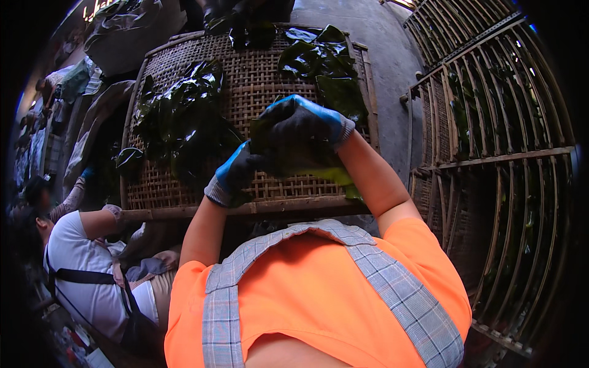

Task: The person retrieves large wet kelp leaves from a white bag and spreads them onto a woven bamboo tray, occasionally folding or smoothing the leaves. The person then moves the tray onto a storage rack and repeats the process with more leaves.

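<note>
Both my hands wear blue and black coated work gloves over a woven bamboo tray (257,99). Between them hangs a dark green, wet-looking sheet of leaf or seaweed (294,154). My left hand (234,172) grips its left side, low over the tray's near part. My right hand (306,119) is bent over its upper right part, its fingertips partly hidden. A lighter green end (338,175) shows below my right wrist. Glossy dark sheets (184,119) lie spread on the tray's left part, and more sheets (317,57) lie at its upper right.
Slatted racks (497,156) holding trays of dark green sheets stand at the right. A person in a white shirt (87,271) is close at the left. Another person's dark-gloved hands (225,18) are at the tray's far edge. Cloth-covered piles (133,37) stand at the upper left.
</note>
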Demonstrator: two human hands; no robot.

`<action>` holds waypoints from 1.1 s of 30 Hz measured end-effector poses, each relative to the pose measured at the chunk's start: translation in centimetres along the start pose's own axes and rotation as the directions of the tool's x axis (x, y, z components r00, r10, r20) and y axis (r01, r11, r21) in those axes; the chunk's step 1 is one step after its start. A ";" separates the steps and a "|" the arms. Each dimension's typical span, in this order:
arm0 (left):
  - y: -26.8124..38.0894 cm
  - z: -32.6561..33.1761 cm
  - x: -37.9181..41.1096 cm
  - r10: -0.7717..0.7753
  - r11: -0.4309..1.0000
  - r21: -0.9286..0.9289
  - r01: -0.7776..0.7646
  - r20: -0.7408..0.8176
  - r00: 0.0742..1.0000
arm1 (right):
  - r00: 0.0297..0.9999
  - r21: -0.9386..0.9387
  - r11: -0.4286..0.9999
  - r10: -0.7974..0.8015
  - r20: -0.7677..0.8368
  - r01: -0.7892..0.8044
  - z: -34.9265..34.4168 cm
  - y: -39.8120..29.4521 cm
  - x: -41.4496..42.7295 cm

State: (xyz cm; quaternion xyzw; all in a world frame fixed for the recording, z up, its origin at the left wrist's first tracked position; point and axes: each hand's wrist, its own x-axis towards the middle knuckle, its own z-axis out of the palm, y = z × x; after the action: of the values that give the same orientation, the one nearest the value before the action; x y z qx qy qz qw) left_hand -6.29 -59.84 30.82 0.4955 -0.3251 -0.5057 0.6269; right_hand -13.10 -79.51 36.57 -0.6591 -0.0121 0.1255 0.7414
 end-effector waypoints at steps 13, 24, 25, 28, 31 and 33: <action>-1.7 3.3 0.9 -0.131 0.651 -0.757 -0.054 -0.183 0.974 | 0.854 0.350 0.906 -0.022 -0.520 0.237 -1.0 10.1 -10.4; -8.6 3.2 11.4 -0.192 0.976 -0.164 0.145 -0.328 0.925 | 0.508 0.321 0.936 0.208 -0.836 0.145 -6.1 15.0 -12.9; -10.4 2.3 11.8 -0.211 0.977 -0.061 0.204 -0.413 0.886 | 0.387 0.321 0.946 0.283 -0.877 0.036 -6.7 16.2 -12.4; -12.4 1.6 13.1 -0.318 0.946 -0.093 0.311 -0.467 0.825 | 0.391 0.239 0.970 0.208 -0.897 0.032 -10.4 25.4 -12.5; -14.1 0.7 10.8 -0.203 0.979 -0.076 0.189 -0.446 0.872 | 0.415 0.202 0.979 0.195 -0.889 -0.027 -7.5 22.5 -12.2; -15.1 -0.1 8.7 -0.211 0.977 -0.098 0.188 -0.393 0.895 | 0.435 0.152 0.962 0.241 -0.867 -0.228 -4.5 21.5 -13.4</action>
State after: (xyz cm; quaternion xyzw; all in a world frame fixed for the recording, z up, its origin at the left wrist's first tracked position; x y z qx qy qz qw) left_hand -8.51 -68.06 15.68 0.6011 -0.1227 -0.4641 0.6389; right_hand -28.91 -84.43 16.90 -0.6199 0.4621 -0.1291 0.6209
